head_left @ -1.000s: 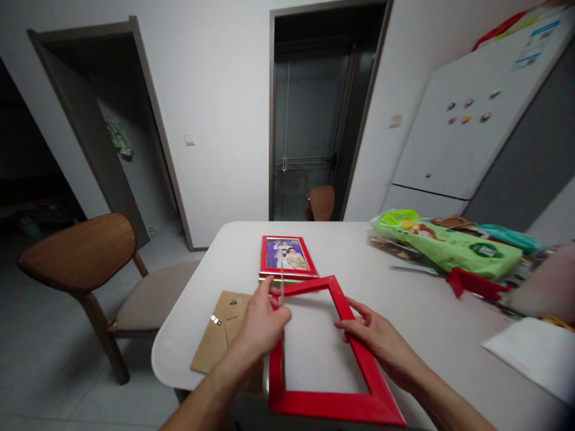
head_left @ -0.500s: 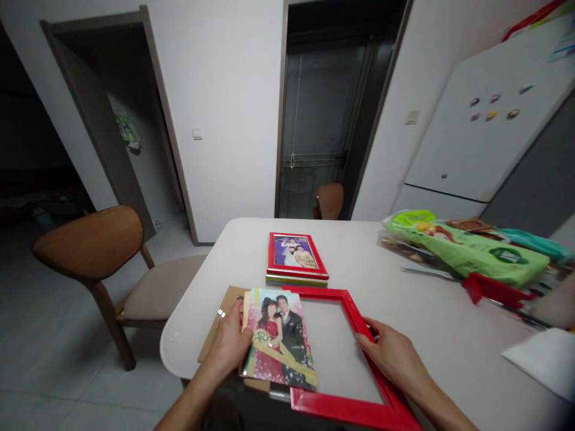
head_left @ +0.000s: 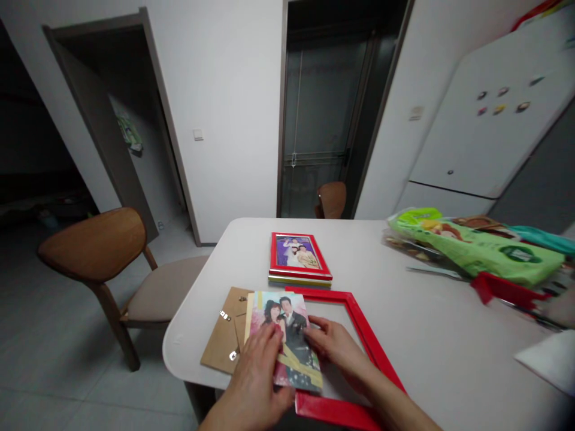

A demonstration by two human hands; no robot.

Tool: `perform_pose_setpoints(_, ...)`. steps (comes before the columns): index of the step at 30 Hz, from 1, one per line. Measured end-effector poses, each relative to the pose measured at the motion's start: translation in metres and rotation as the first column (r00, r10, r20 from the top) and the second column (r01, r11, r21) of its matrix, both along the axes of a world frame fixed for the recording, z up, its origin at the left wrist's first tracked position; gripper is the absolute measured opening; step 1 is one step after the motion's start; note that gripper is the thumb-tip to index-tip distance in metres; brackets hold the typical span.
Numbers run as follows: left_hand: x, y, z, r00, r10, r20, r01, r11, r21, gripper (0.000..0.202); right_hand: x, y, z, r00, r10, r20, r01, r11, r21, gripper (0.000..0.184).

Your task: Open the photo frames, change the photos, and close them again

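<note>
A colour photo (head_left: 287,323) of a couple lies partly over the left side of an empty red picture frame (head_left: 368,347) near the table's front edge. My left hand (head_left: 258,371) rests on the photo's lower left with fingers laid flat on it. My right hand (head_left: 335,350) touches the photo's right edge, fingers stretched over the frame's opening. A brown backing board (head_left: 222,341) with metal clips sits under and left of the photo.
A stack of red-framed pictures (head_left: 299,257) lies further back on the white table (head_left: 431,335). Green snack bags (head_left: 471,248) and a red object (head_left: 503,290) are at the right. A wooden chair (head_left: 103,257) stands left; a white fridge (head_left: 485,120) is at the right.
The photo came into view in my left hand and was laid on the frame's left side. My right hand left the frame's right edge and moved onto the photo.
</note>
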State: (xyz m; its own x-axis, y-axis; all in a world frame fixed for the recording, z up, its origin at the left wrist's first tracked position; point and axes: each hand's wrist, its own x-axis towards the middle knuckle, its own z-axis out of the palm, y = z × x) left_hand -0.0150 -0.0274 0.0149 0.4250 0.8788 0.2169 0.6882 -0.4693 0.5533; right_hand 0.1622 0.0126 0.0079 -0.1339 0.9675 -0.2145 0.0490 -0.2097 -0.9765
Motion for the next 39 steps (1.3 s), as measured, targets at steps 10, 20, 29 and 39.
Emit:
perform_pose_setpoints(10, 0.016, 0.004, 0.023, 0.91, 0.098, 0.402, -0.17, 0.974, 0.148, 0.043, -0.018, -0.02, 0.052, 0.924, -0.119, -0.364, 0.129, 0.992, 0.005, 0.035)
perform_pose_setpoints(20, 0.06, -0.007, 0.015, 0.339, 0.378, 0.862, 0.133, 0.887, -0.442, 0.051, 0.023, -0.023, 0.024, 0.834, -0.369, -0.41, 0.356, 0.928, -0.111, 0.042)
perform_pose_setpoints(29, 0.05, -0.008, 0.005, 0.874, 0.182, 0.451, -0.025, 0.943, -0.331, 0.052, 0.067, -0.004, 0.009, 0.954, -0.301, 0.001, 0.3, 0.951, -0.076, 0.061)
perform_pose_setpoints(39, 0.055, -0.014, -0.009, 0.987, -0.101, 0.125, 0.123, 0.974, -0.188, 0.061, 0.068, 0.005, 0.002, 0.616, -0.279, 0.736, 0.031, 0.943, 0.332, 0.036)
